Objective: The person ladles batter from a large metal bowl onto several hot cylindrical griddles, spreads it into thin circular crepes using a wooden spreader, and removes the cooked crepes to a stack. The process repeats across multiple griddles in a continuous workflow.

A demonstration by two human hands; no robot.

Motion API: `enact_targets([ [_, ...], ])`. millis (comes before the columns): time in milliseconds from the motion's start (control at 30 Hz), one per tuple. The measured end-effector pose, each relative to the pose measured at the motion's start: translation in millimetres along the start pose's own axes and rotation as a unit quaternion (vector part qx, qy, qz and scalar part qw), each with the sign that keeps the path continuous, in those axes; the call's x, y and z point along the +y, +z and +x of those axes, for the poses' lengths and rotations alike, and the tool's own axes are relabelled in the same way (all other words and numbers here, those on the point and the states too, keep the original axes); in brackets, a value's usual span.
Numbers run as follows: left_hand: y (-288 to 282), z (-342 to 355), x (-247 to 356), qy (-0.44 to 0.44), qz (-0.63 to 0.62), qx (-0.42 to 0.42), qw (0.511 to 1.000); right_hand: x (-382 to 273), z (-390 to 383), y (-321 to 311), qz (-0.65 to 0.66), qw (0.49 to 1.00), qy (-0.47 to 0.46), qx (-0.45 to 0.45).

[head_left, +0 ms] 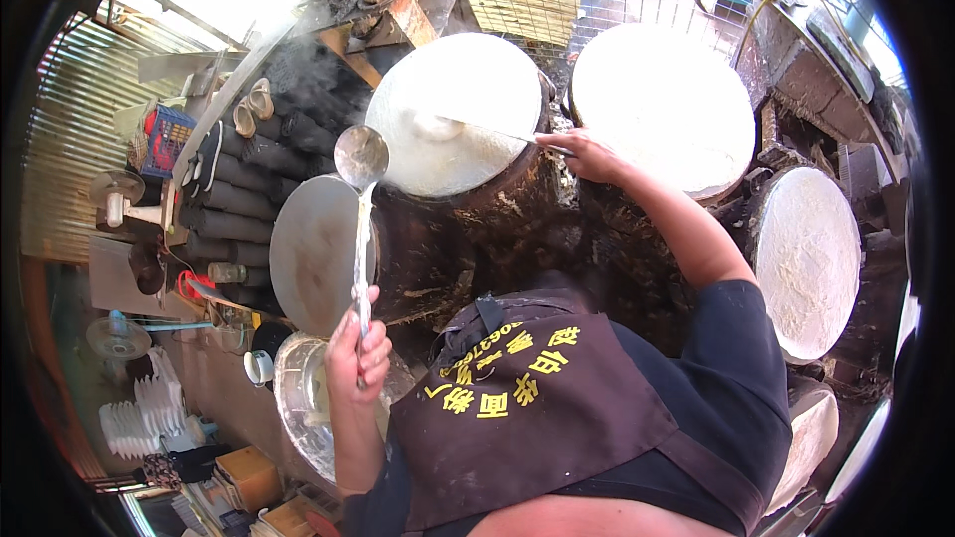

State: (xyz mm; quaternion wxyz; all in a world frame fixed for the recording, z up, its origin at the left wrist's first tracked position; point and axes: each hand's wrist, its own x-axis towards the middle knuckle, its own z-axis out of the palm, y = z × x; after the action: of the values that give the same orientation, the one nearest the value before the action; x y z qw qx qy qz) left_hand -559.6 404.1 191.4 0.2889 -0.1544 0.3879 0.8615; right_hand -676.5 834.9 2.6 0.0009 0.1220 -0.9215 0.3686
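Observation:
My left hand (360,358) grips the handle of a metal ladle (362,157), held upright with its bowl beside a white-coated round pan (477,65). Over that pan, my right hand (589,155) holds a long, thin-handled tool (512,136) by its near end. The tool's far end meets a pale rounded patch on the white layer; whether that is its own head or batter, I cannot tell. Just beyond my right hand, a second round pan (662,99) looks bright white. A metal basin (298,408) stands beside my left forearm.
A grey round pan (316,264) lies left of the ladle's handle. Another white-coated pan (808,264) stands at the right. Dark cylindrical fuel blocks (239,201) are stacked at the left, with shoes on top. Wood scraps (413,15) and wire mesh (637,10) border the far side.

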Motion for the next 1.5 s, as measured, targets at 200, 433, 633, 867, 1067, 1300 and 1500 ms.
enact_targets([
  [200, 7, 67, 6, 0.033, 0.178, 0.096, 0.979, -56, -49, 39, 0.152, 0.967, 0.166, 0.118],
  [433, 23, 151, -7, 0.1, 0.404, 0.162, 0.895, -108, -69, 81, 0.305, 0.92, 0.211, 0.129],
  [633, 69, 150, -40, 0.027, 0.339, 0.126, 0.932, -118, -83, 139, 0.407, 0.882, 0.213, 0.109],
  [867, 95, 152, -75, -0.11, -0.153, 0.036, 0.981, -121, -89, 117, 0.234, 0.968, 0.006, 0.089],
  [1067, 72, 53, -1, -0.036, -0.237, -0.13, 0.962, -69, -63, 68, 0.046, 0.978, 0.147, 0.139],
  [1300, 58, -22, 20, 0.125, -0.198, -0.197, 0.952, -111, -37, 80, 0.003, 1.0, 0.002, -0.014],
  [1500, 6, -100, 30, 0.276, -0.116, -0.131, 0.945, -72, -26, 83, -0.026, 0.992, 0.059, 0.107],
])
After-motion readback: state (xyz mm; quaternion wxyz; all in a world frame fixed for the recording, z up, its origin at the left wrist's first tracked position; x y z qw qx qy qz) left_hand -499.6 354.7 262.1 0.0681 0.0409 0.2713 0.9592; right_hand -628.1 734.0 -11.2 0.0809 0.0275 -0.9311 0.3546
